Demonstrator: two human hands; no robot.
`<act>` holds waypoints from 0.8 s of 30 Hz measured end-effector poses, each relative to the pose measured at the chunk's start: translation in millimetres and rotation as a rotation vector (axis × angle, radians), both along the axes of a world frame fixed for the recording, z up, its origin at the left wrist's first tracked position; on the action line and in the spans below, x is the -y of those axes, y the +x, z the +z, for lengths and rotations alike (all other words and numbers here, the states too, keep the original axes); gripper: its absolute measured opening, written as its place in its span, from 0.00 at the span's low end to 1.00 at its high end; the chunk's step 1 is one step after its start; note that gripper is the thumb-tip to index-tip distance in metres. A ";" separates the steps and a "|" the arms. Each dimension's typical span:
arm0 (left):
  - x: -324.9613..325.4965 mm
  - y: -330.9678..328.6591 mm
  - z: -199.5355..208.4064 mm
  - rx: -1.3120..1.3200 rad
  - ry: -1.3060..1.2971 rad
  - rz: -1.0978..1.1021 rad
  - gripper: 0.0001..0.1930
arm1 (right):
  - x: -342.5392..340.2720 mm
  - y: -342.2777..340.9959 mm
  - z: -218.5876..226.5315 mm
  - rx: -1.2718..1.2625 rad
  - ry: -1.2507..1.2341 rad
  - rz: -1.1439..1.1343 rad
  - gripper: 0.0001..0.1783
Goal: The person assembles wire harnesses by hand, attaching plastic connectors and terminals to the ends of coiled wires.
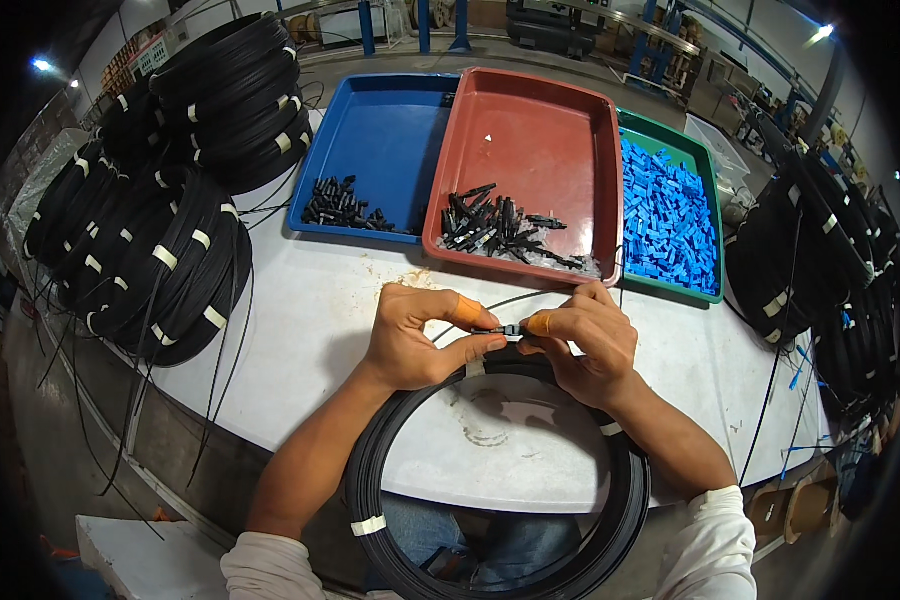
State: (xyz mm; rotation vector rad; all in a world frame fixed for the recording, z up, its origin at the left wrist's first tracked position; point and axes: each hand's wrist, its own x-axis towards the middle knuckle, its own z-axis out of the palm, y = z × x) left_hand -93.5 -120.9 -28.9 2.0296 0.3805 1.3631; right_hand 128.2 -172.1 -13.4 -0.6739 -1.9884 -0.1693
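My left hand (pixel 417 335) and my right hand (pixel 592 345) meet over the table, fingertips pinched on a small dark connector (pixel 511 332) with a pale grey-green middle. Orange tape wraps a finger of each hand. The fingers cover both ends of the connector. Below the hands a coil of black cable (pixel 367 470), bound with white tape, rests partly on the white table (pixel 300 370) and overhangs its near edge above my lap. From near my hands a thin black cable (pixel 518 298) curves across the tabletop.
Behind my hands stand a blue tray (pixel 370 110) and a red tray (pixel 540 110) with black connector parts, and a green tray (pixel 717 200) full of blue connectors (pixel 670 215). Taped cable coils are stacked at left (pixel 230 110) and right (pixel 780 260), with loose cable ends hanging down.
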 end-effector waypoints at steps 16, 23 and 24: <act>4.2 5.0 1.4 0.016 -0.071 -0.067 0.07 | 6.7 -4.7 4.9 -0.017 -0.160 -0.062 0.16; 5.2 5.8 3.7 -0.003 -0.127 -0.068 0.07 | 4.9 1.1 1.3 0.048 -0.001 -0.135 0.18; 5.2 5.6 2.4 -0.001 -0.127 -0.067 0.07 | 6.5 0.4 3.2 0.063 -0.072 -0.146 0.18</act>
